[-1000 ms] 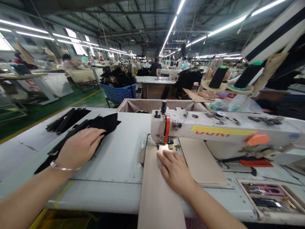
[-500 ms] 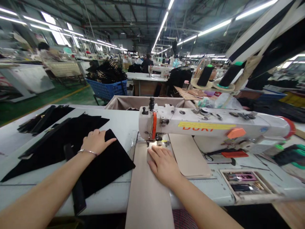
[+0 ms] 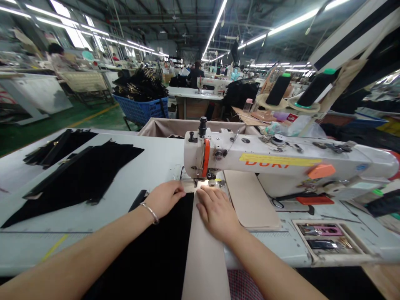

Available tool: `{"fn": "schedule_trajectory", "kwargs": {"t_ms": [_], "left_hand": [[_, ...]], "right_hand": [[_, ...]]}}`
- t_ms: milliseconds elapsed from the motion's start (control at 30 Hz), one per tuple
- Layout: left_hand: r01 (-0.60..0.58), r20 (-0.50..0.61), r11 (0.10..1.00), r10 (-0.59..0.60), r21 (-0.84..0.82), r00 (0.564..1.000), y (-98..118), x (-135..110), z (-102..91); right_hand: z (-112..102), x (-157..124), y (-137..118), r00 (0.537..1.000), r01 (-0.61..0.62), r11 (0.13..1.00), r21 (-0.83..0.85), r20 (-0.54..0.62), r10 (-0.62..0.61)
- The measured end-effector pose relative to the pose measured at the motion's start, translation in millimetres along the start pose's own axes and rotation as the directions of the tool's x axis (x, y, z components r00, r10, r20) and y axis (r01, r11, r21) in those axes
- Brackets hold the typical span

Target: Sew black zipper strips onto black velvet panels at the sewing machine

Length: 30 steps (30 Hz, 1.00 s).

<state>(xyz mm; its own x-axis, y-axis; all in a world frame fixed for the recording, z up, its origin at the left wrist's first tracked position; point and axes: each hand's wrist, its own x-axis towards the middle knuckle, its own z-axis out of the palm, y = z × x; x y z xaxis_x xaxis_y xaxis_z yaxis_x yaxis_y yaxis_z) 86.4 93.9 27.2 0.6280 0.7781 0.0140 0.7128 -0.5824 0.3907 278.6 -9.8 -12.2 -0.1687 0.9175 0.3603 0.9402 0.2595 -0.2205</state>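
Observation:
My left hand [image 3: 165, 197] pinches the top corner of a black fabric piece [image 3: 159, 254], just left of the presser foot [image 3: 196, 182] of a white sewing machine [image 3: 231, 156]. The fabric hangs over the table's front edge, its right side lying along a beige strip [image 3: 206, 262]. On that strip my right hand [image 3: 218, 212] lies flat with fingers stretched toward the needle area, right of the foot. Its fingertips are close under the machine head. A second beige panel [image 3: 250, 200] rests beneath the machine arm.
More black pieces [image 3: 78, 175] lie on the table's left side. A tool tray [image 3: 331, 241] with snippers is set into the table at right. Behind the machine stand a beige cloth-lined bin [image 3: 153, 126] and a full blue basket [image 3: 140, 109]. Thread cones [image 3: 279, 89] stand at right.
My left hand has moved right, bringing the black fabric piece from the table's left to the beige strip beside the presser foot. My right hand stays on the strip.

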Motion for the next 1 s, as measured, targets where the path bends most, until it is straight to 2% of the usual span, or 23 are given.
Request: {"fn": "schedule_trajectory", "kwargs": {"t_ms": [67,167,533,867,933,1000], "left_hand": [[0.024,-0.028,0.999,-0.024,0.028,0.999,3.7,13.8,14.4],[0.025,-0.034,0.999,-0.023,0.047,0.999,2.9,25.1,21.6],[0.004,0.024,0.997,-0.006,0.075,1.0,-5.2,34.2,18.9],[0.027,-0.038,0.989,-0.022,0.144,0.999,1.7,34.2,19.9],[-0.041,-0.087,0.988,0.055,0.152,0.995,3.0,25.8,19.0],[-0.218,-0.107,0.964,0.236,0.154,0.966,2.8,13.1,20.6]], "right_hand": [[-0.7,0.3,0.2,1.0,0.0,1.0,-0.005,0.002,0.0],[-1.2,1.2,0.8,1.0,-0.001,1.0,-0.01,0.02,0.001],[-2.0,3.9,1.2,0.995,-0.054,0.999,0.002,0.089,0.054],[-3.3,4.9,0.2,0.992,-0.068,0.998,0.016,0.105,0.066],[-3.1,4.4,0.3,0.993,-0.07,0.997,0.02,0.097,0.067],[-2.5,4.0,0.7,0.994,-0.063,0.997,0.033,0.088,0.06]]}}
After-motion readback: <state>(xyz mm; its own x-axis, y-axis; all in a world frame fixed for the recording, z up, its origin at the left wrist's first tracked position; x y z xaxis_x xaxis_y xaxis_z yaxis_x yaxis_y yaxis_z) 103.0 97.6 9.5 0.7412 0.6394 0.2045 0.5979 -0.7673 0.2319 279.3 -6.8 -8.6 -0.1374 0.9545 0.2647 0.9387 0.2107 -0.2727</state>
